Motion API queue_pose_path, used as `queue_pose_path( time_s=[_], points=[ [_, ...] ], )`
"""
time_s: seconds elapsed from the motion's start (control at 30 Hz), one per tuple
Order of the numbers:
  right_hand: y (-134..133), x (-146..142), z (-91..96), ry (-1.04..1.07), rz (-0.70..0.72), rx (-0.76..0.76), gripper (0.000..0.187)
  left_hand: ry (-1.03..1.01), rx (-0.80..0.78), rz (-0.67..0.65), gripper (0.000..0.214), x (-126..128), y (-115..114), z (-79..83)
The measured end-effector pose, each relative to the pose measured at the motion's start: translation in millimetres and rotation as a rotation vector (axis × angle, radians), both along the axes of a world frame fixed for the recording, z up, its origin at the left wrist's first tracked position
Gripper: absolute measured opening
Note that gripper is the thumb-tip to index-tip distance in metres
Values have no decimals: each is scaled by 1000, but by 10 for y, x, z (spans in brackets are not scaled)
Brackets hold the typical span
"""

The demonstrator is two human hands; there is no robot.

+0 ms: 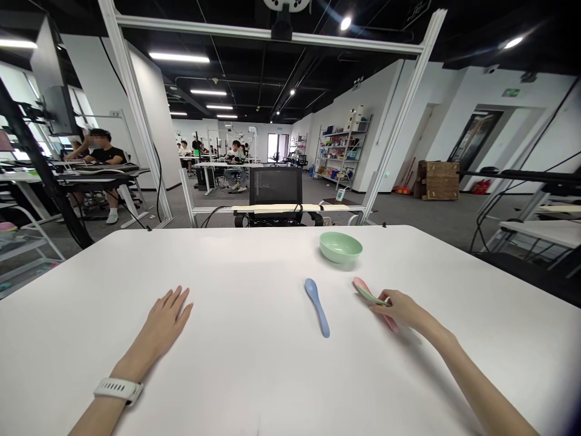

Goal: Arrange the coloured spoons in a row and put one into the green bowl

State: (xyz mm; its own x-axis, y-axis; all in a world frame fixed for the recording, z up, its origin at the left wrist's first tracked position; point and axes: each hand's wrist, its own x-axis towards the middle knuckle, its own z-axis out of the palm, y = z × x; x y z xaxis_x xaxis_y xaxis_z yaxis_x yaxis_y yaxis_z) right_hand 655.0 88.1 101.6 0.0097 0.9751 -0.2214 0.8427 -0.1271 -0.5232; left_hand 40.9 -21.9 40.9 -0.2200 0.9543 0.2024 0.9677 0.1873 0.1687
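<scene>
My left hand (164,321) lies flat on the white table, fingers stretched out and holding nothing. At the right, my right hand (399,309) pinches the handle of a green spoon (368,295). Beneath that spoon and my fingers is a pink spoon (360,282), partly hidden; whether the two spoons touch I cannot tell. A blue spoon (318,307) rests on the table to the left of them, its bowl end pointing away from me. Farther back stands a light green bowl (341,247), upright, beyond the spoons.
The white table (236,363) spans the foreground. Past its far edge are a metal frame (272,31) and a black mesh chair (275,186). A monitor (52,79) hangs at the left. People sit at desks in the background, and loaded shelves (342,148) stand farther off.
</scene>
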Motion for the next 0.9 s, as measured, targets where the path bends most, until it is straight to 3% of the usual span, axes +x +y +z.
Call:
queue_pose_path(
  time_s=[0.3,0.43,0.63,0.9],
  points=[
    [-52,-47,26,44,-51,23,31,-12,9,-5,76,-9,-6,-4],
    [1,-10,104,6,-164,86,43,-5,8,-5,75,-19,-3,-6],
    [177,343,190,-33,-415,250,35,5,39,-9,73,-36,10,-40],
    [311,816,-82,-108,-447,347,23,7,13,-4,77,-18,11,-1]
  ],
)
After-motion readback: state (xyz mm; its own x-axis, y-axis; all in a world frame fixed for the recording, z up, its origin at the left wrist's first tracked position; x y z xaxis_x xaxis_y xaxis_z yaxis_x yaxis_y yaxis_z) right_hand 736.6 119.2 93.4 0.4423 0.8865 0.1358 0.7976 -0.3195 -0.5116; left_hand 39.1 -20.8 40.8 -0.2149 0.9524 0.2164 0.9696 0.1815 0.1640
